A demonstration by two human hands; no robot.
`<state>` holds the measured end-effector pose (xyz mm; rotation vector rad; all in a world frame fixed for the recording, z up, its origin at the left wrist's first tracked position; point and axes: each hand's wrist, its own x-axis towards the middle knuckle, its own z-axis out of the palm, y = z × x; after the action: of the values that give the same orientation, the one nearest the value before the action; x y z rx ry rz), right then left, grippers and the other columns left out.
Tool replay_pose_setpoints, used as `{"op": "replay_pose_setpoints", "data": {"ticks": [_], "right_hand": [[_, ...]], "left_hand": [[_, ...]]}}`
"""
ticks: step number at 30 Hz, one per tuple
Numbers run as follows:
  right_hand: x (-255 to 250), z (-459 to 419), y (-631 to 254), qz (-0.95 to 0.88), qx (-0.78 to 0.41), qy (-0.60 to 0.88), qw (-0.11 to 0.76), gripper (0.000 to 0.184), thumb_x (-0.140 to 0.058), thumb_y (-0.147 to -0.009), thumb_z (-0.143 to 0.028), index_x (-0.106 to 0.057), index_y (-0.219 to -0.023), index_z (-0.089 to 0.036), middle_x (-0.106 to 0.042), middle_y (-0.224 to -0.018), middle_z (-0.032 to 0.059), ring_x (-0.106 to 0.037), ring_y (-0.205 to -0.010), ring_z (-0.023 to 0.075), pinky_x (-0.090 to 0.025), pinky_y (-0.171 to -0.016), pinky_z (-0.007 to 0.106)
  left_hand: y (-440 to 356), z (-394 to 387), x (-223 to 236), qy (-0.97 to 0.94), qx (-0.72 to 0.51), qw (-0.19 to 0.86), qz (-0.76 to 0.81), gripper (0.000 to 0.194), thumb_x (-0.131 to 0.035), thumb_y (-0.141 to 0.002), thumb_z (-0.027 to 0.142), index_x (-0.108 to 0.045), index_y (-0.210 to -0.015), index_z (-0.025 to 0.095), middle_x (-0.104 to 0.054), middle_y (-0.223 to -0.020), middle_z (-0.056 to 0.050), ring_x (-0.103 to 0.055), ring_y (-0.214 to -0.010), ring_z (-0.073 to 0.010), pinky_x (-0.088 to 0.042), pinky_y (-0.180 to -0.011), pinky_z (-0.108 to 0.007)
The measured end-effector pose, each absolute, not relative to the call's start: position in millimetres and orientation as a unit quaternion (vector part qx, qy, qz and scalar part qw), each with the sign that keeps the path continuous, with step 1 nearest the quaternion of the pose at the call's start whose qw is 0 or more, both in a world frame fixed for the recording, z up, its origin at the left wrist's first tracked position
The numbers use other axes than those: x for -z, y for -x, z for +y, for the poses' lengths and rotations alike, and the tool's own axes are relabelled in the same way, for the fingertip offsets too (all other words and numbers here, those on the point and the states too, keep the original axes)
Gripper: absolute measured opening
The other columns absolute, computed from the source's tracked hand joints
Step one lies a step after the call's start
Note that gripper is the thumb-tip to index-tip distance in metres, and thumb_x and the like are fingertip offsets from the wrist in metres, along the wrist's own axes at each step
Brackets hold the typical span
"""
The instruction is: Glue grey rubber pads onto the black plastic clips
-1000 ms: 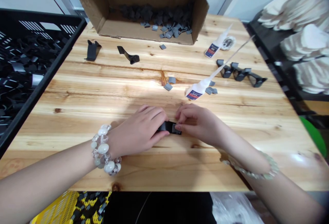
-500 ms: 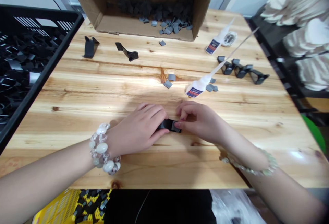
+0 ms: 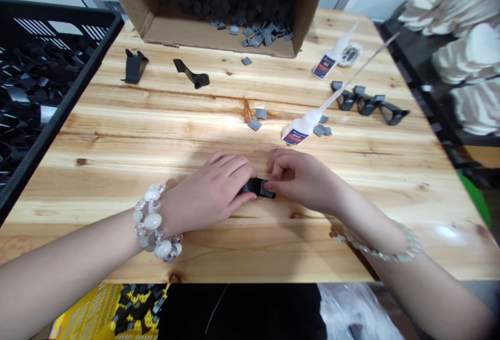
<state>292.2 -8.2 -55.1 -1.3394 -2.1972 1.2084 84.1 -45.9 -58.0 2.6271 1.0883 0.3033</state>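
My left hand (image 3: 213, 186) is closed around a black curved plastic piece (image 3: 253, 186), which it holds down on the wooden table. Most of that piece is hidden under the fingers. On its right end lies a small grey square pad (image 3: 267, 189). The thumb of my right hand (image 3: 299, 176) presses on this pad, with the other fingers curled above it. A white glue bottle (image 3: 299, 130) with a long thin nozzle lies just beyond my right hand. Two loose grey pads (image 3: 258, 120) lie beyond my hands.
An open cardboard box (image 3: 183, 35) of grey pads stands at the back. A black crate (image 3: 62, 126) of black pieces is at left. Two black pieces (image 3: 193, 75) lie behind. At right are a second glue bottle (image 3: 328, 61) and several padded black pieces (image 3: 367, 104).
The view has shifted slightly. My hands keep nearly the same pose, with the left on the black piece and the right thumb still on the grey pad.
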Motion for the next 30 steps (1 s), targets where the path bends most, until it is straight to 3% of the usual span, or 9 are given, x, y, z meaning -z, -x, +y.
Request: {"op": "replay_pose_setpoints", "data": {"ticks": [17,30], "right_hand": [[55.3,-4.8,-289.0,-0.781,-0.386,0.479,0.107,0.018,-0.068,-0.066,-0.015,-0.051,-0.064,-0.019,-0.053,-0.074,-0.0005,-0.049,-0.073,0.0155,-0.037,-0.067,0.029],[54.9,-10.8,-288.8,-0.804,-0.376,0.444,0.121,0.014,-0.063,-0.071,-0.011,-0.051,-0.070,-0.018,-0.054,-0.083,0.0031,-0.049,-0.086,0.0194,-0.038,-0.078,0.032]], "left_hand": [[-83.5,-46.0,60.7,-0.913,-0.107,0.136,0.369,0.028,-0.042,-0.097,0.036,-0.056,-0.104,0.012,-0.058,-0.101,-0.008,-0.053,-0.098,-0.0226,-0.039,-0.092,-0.039],[-83.5,-46.3,60.2,-0.913,-0.107,0.131,0.372,0.027,-0.041,-0.097,0.034,-0.055,-0.106,0.013,-0.059,-0.102,-0.008,-0.053,-0.099,-0.0220,-0.038,-0.093,-0.038]]}}
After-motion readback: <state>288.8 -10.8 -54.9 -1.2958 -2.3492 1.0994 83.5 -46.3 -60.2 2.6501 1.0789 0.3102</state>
